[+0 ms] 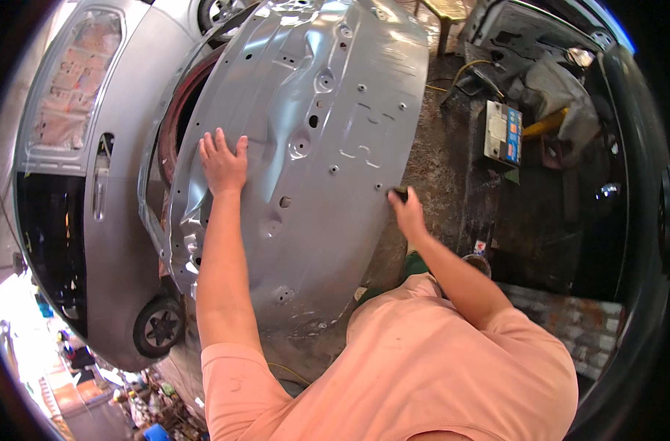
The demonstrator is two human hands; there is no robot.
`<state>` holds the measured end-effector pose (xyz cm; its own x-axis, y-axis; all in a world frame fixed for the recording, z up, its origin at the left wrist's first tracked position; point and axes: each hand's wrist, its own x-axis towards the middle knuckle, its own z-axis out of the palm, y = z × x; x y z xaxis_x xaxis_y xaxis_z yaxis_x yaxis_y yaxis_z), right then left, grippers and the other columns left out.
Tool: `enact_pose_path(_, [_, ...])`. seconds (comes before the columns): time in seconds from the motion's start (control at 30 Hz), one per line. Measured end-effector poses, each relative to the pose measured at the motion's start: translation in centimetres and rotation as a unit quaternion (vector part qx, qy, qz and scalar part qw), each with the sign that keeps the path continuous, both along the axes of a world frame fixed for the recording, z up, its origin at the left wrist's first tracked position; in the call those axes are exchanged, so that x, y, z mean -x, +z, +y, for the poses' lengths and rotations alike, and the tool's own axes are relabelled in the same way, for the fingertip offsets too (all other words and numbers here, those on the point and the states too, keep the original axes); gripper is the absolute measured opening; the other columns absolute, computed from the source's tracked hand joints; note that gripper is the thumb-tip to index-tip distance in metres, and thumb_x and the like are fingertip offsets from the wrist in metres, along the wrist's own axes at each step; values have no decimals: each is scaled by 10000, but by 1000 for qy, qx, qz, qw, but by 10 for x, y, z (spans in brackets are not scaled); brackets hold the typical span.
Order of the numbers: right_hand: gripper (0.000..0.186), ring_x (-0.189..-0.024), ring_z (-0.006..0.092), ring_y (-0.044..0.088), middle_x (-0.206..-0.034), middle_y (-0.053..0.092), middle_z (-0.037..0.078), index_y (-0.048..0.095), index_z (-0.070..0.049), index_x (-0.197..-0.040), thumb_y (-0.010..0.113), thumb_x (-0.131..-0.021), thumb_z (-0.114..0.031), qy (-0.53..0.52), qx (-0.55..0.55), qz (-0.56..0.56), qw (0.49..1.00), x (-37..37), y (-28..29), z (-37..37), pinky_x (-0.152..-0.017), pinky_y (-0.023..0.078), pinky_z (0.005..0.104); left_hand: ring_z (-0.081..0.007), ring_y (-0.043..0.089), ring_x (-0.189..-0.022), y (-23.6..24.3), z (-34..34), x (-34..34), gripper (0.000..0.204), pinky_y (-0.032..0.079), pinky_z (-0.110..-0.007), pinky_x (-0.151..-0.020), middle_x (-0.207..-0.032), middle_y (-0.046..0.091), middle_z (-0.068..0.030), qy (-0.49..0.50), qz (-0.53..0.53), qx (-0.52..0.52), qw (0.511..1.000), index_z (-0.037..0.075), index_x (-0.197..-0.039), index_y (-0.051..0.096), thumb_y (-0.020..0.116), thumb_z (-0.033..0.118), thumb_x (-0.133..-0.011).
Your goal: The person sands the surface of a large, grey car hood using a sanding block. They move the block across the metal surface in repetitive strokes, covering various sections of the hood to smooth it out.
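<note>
A large silver-grey sheet-metal car panel (353,242) with holes and stamped recesses fills the middle of the head view. My left hand (223,160) lies on its left half, palm down with fingers spread. At the panel's right edge, my right hand (407,207) grips a small dark pad or block (398,194); whether the pad touches the metal is hard to tell. A dark red rim (175,140) shows behind the panel's left edge.
A silver car body (118,88) with a papered window stands left, clutter (147,400) at lower left. On the right are a car battery (502,132), grey cloth (559,95), a dark car body (599,228) and a yellow cable (471,66). A stool (441,15) stands at the top.
</note>
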<state>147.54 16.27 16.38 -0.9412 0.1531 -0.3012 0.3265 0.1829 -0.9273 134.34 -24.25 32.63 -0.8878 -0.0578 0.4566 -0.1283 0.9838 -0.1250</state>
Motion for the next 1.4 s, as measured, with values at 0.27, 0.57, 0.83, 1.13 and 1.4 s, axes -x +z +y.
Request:
enact_pose_path(0.27, [449,-979,247,671,-1078,742,121,657,17,-1161,716,-1004,-400,-54,88,25,994,103,-18,31,-894,516,393,-397,268,-1567,19,5,10,1024,237,-510,-1284,-1697,265,-251,39,-122,14,992,67,-1657,263,528,761,-953])
enact_pose_path(0.57, [454,-1127,398,681,-1194,716,259,632,-2,-1248,697,-1014,-385,103,6,-88,991,5,16,11,-956,507,464,-399,288,-1558,15,9,7,1048,241,-507,-1286,-1681,308,-241,62,-98,24,993,101,-1647,308,562,799,-908])
enact_pose_path(0.83, [430,-982,280,674,-1111,743,183,643,28,-1181,692,-1024,-370,-71,63,34,995,153,-12,51,-905,522,426,-418,285,-1553,16,13,16,1006,254,-527,-1275,-1677,314,-242,35,-88,19,995,94,-1648,313,588,748,-934])
enact_pose_path(1.13, [524,-1191,326,668,-1259,714,229,632,-4,-1328,729,-988,-390,83,44,-83,992,23,-8,30,-1027,491,431,-372,276,-1566,12,7,4,1016,229,-495,-1296,-1685,306,-220,52,-100,24,993,105,-1653,302,546,780,-934])
enact_pose_path(1.4, [383,-964,202,649,-1063,728,99,659,-1,-1192,741,-988,-314,-105,156,-3,982,138,-23,53,-894,515,380,-379,282,-1562,14,9,15,1000,246,-504,-1287,-1679,313,-230,35,-99,29,994,94,-1650,306,552,760,-945])
